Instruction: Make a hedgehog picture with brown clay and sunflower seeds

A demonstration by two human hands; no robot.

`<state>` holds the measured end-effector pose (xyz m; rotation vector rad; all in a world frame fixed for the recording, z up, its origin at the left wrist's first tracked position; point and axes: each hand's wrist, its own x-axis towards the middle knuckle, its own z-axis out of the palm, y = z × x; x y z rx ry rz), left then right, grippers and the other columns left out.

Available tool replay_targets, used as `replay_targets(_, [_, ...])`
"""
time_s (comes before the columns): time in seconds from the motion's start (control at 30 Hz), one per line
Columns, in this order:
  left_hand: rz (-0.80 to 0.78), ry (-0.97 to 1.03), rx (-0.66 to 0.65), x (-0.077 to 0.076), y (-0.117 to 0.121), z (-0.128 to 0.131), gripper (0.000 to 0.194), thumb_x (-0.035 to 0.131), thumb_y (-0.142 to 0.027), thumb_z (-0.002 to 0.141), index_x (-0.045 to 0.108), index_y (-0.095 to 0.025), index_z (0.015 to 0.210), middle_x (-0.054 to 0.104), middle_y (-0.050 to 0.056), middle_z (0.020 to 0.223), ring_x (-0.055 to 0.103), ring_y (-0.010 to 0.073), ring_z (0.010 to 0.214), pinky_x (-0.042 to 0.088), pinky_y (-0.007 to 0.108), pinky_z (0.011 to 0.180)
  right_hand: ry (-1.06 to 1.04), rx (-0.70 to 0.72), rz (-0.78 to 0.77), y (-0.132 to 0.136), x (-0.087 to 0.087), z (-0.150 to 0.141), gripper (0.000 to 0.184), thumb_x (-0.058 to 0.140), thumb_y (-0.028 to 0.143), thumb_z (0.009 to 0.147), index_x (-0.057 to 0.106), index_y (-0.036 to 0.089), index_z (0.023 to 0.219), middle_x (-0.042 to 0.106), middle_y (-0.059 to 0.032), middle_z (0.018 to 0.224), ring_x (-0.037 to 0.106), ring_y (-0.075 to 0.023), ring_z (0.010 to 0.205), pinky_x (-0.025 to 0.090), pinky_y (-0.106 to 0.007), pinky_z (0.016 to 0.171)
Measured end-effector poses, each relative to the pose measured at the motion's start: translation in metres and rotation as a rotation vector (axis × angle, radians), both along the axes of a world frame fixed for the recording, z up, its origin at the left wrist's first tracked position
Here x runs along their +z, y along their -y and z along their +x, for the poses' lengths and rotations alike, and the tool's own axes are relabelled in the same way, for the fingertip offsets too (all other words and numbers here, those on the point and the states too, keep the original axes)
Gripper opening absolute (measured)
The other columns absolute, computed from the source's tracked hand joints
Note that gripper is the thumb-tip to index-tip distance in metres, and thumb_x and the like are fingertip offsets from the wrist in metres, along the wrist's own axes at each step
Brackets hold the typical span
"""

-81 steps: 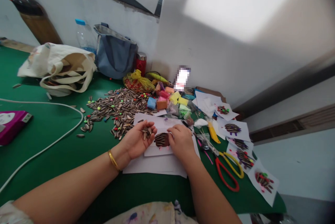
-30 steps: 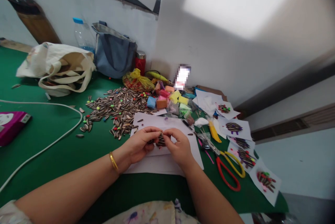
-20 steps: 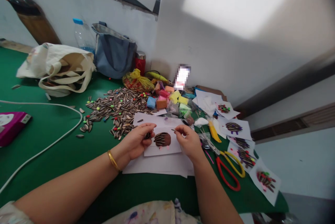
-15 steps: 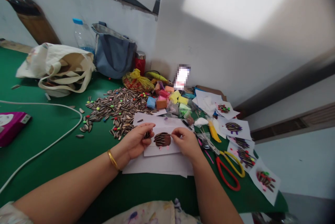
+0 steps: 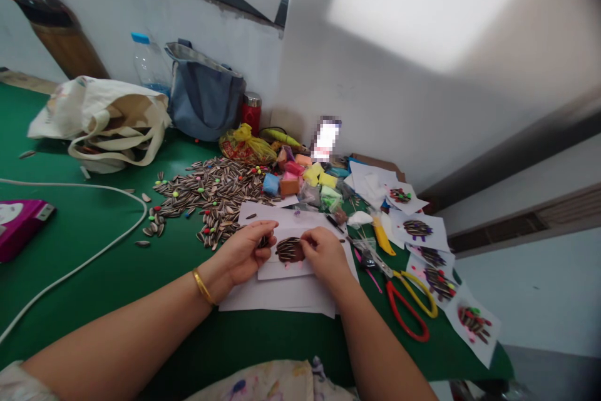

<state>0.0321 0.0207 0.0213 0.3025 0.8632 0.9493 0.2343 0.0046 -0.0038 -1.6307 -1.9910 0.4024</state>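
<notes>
A brown clay hedgehog shape (image 5: 295, 254) lies on a small white card (image 5: 282, 272), with striped sunflower seeds set in rows over its left part and pink bits below it. My left hand (image 5: 248, 252), wearing a gold bangle, is curled at the card's left side around sunflower seeds, which partly show between the fingers. My right hand (image 5: 326, 257) is closed in a pinch at the clay's upper right edge. What sits between those fingertips is hidden. Under the card are larger white sheets (image 5: 277, 298).
A heap of sunflower seeds (image 5: 225, 185) spreads behind my left hand. Colored clay packs (image 5: 290, 186) stand at the back. Scissors (image 5: 407, 301) with red and yellow handles lie right, near several finished seed cards (image 5: 417, 227). Bags (image 5: 206, 97), a white cable (image 5: 107, 244) and a phone (image 5: 327, 138) are farther off.
My right hand has shifted slightly left, its fingertips now farther over the clay's right side. My left hand has stayed in place.
</notes>
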Motion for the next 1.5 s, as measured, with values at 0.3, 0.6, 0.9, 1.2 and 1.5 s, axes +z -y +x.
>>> replay_targets(0.3, [-0.004,0.004,0.001,0.000,0.000,0.000,0.006,0.066,-0.007,0.080,0.063,-0.011,0.084,0.054,0.000,0.079,0.056,0.0055,0.059,0.024,0.011,0.034,0.182,0.021,0.005,0.000,0.003,-0.003,0.009,0.062,0.015,0.086,0.069,0.020,0.082,0.067,-0.0037,0.083,0.059,-0.0200,0.086,0.038,-0.031,0.079])
replay_targets(0.6, [-0.026,-0.005,0.005,0.001,0.000,0.002,0.004,0.066,-0.007,0.080,0.064,-0.011,0.082,0.054,0.000,0.074,0.056,0.0053,0.057,0.024,0.010,0.033,0.317,0.027,0.052,0.003,0.008,-0.009,0.010,0.061,0.016,0.088,0.069,0.019,0.084,0.068,-0.0042,0.085,0.059,-0.0211,0.087,0.034,-0.033,0.078])
replay_targets(0.9, [-0.110,0.100,0.003,0.001,-0.001,0.000,0.009,0.060,-0.016,0.089,0.066,-0.011,0.089,0.059,0.003,0.072,0.062,0.0092,0.062,0.048,0.013,0.044,0.312,0.022,0.045,0.005,0.008,-0.009,0.011,0.061,0.018,0.090,0.070,0.020,0.086,0.069,-0.0042,0.086,0.059,-0.0212,0.089,0.034,-0.034,0.080])
replay_targets(1.2, [-0.086,0.310,-0.014,0.005,0.002,-0.002,0.034,0.045,-0.035,0.098,0.065,-0.009,0.100,0.069,0.018,0.104,0.068,0.0250,0.102,0.059,0.038,0.087,0.117,0.053,0.222,0.015,0.019,-0.006,0.013,0.059,0.024,0.093,0.071,0.020,0.094,0.069,-0.0056,0.091,0.059,-0.0208,0.090,0.038,-0.035,0.084])
replay_targets(1.5, [-0.048,0.341,-0.177,0.008,0.008,0.001,0.051,0.036,-0.047,0.100,0.061,-0.006,0.116,0.069,0.019,0.100,0.069,0.0198,0.078,0.057,0.029,0.065,0.038,0.187,0.271,0.026,0.023,-0.036,0.016,0.062,0.026,0.091,0.069,0.023,0.106,0.066,-0.0054,0.099,0.057,-0.0222,0.097,0.037,-0.038,0.088])
